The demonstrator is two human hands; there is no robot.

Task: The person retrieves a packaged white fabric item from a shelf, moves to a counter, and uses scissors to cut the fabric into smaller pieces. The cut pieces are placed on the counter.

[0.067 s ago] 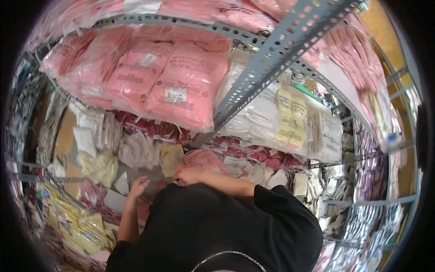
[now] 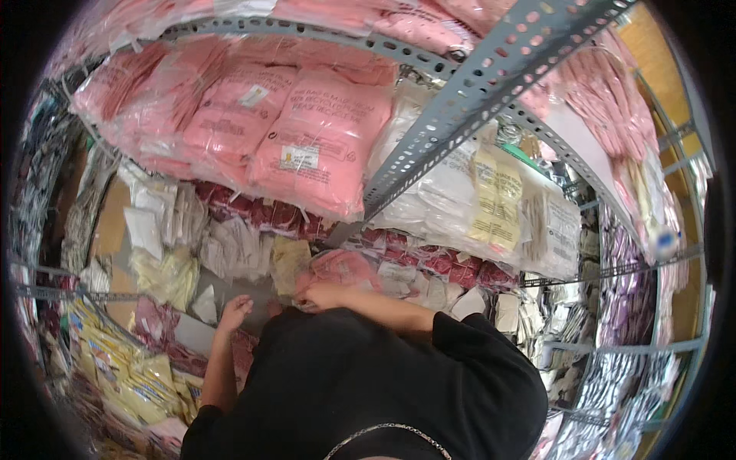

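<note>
My left hand [image 2: 239, 305] is raised at the lower centre-left, fingers loosely bent and apart, near a small white packet [image 2: 205, 305] on the grey surface. My right hand [image 2: 310, 295] reaches to a clear-bagged pink bundle [image 2: 341, 268], beside a beige packet [image 2: 293, 261]; its fingers are mostly hidden, so I cannot tell whether it grips anything. Bagged white garments [image 2: 241, 249] and pale yellow ones [image 2: 157, 280] lie beyond my left hand.
A grey perforated metal upright [image 2: 452, 107] slants down the middle. Shelves hold bagged pink garments [image 2: 310, 130] and white ones [image 2: 422, 192]. Striped bundles [image 2: 606, 391] fill racks at right, yellow packets [image 2: 123, 368] lie lower left, and a cardboard sheet [image 2: 115, 230] is at left.
The view has shifted very slightly. My hands stay in about the same places.
</note>
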